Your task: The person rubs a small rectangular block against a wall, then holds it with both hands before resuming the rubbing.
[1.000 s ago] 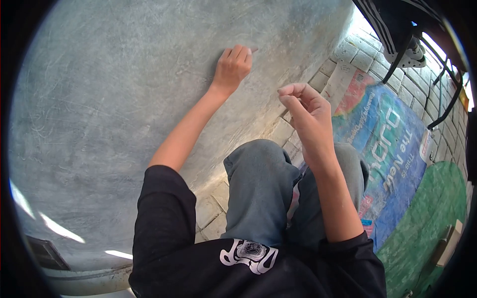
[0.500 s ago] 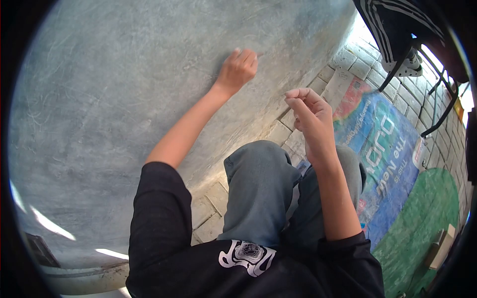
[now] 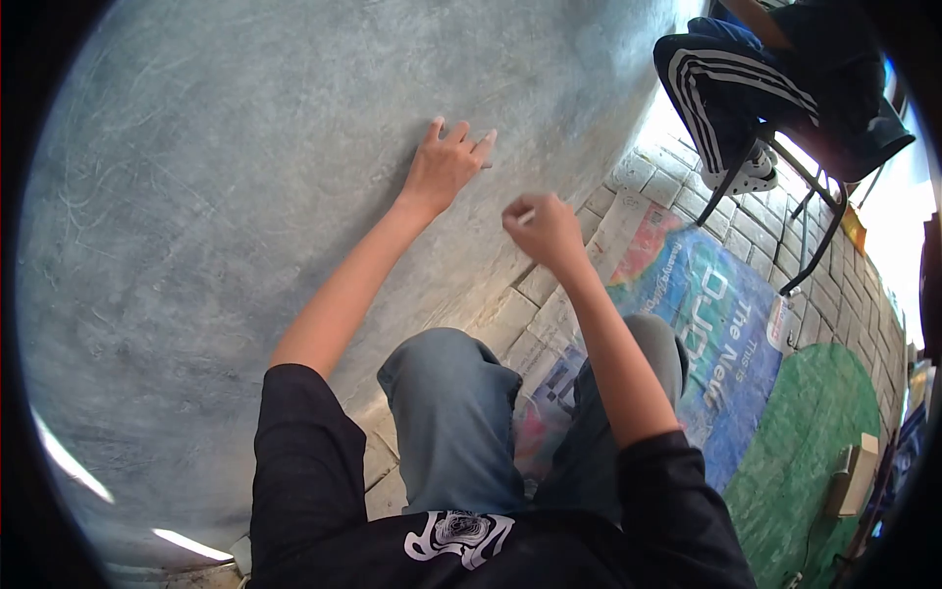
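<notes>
My left hand [image 3: 444, 169] lies against the grey wall [image 3: 245, 177], its fingers spread and bent with the tips at the surface. A small dark sliver [image 3: 486, 165] shows at the thumb side of this hand, partly hidden by the fingers. Lower and to the right, my right hand [image 3: 547, 232] hovers in front of the wall, thumb and fingers drawn together in a pinch. Motion smears it slightly; a pale spot shows between the fingers, and I cannot tell what they hold.
A printed banner [image 3: 721, 344] covers the paving bricks [image 3: 662, 191] to my right, beside a green mat [image 3: 810, 442] with a cardboard box [image 3: 852, 476] on it. A person [image 3: 746, 83] in striped trousers sits on a metal-legged chair [image 3: 819, 260]. My bent knees [image 3: 446, 393] are close to the wall.
My left hand has shifted down and left on the wall, and its curled fingers have spread. My right hand has moved left towards the wall, still pinched. The view has swung right, showing more of the seated person.
</notes>
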The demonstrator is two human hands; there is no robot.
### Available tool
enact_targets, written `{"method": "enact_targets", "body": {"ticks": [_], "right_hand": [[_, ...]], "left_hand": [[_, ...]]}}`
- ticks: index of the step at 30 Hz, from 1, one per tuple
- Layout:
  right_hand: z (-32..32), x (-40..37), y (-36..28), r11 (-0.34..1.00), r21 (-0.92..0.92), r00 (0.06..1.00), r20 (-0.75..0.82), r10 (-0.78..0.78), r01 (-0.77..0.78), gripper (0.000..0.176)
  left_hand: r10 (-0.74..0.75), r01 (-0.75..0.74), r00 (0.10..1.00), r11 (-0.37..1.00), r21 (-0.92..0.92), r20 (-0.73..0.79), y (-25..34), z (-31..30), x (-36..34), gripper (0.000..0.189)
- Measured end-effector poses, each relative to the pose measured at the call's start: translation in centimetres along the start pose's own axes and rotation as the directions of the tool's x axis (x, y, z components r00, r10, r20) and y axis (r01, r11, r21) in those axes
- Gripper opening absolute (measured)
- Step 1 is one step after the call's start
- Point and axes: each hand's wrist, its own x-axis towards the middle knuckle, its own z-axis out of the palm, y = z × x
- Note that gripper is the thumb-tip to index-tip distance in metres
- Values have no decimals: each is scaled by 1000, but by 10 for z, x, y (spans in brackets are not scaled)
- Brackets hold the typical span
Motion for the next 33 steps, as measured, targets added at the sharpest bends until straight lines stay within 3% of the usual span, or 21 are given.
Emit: {"method": "enact_targets", "body": {"ticks": [2,3,5,8,13,16,21,22,24,25,27,29,31,33], "right_hand": [[23,33,19,999,30,986,-166,-37,43,16],[30,42,22,998,22,984,-170,-51,55,16],[40,59,19,935,47,894,-314,-320,352,18],[54,65,9,901,101,876,-299,-378,423,15],[65,70,8,907,146,882,-336,-331,395,15],[66,68,13,906,117,884,-303,-357,406,15],[76,78,34,945,-21,857,-415,-305,326,16],[75,80,39,945,-22,860,-409,-306,325,16],[74,87,46,984,161,907,-421,-6,82,15],[76,83,39,983,168,903,-429,8,71,14],[83,75,28,979,164,902,-429,-36,117,15],[83,78,33,975,152,897,-436,-81,161,17],[76,90,41,970,200,893,-398,211,-140,22],[85,81,38,975,216,921,-364,137,-60,21]], "left_hand": [[-23,22,1000,998,-65,-16,-5,-2,1,37],[-32,30,999,998,-60,-27,-7,-4,1,37],[-27,27,998,1000,-7,-65,-10,-7,-1,37],[-37,26,990,997,-78,-136,-12,-2,-7,36],[-52,46,989,998,-49,-138,-11,-1,-11,36],[-45,35,987,998,-61,-156,-6,2,-14,32],[-69,59,980,996,-62,-187,10,-19,-14,28],[-53,54,998,993,-104,17,17,-46,-15,29],[71,42,931,954,-297,359,31,-94,-32,24],[187,49,860,896,-442,475,37,-116,-45,18],[553,135,511,705,-697,658,37,-160,-48,15],[682,131,605,424,-896,411,50,-165,-71,16],[715,113,579,405,-907,392,58,-170,-73,17],[739,82,550,415,-906,388,56,-175,-70,18]]}}
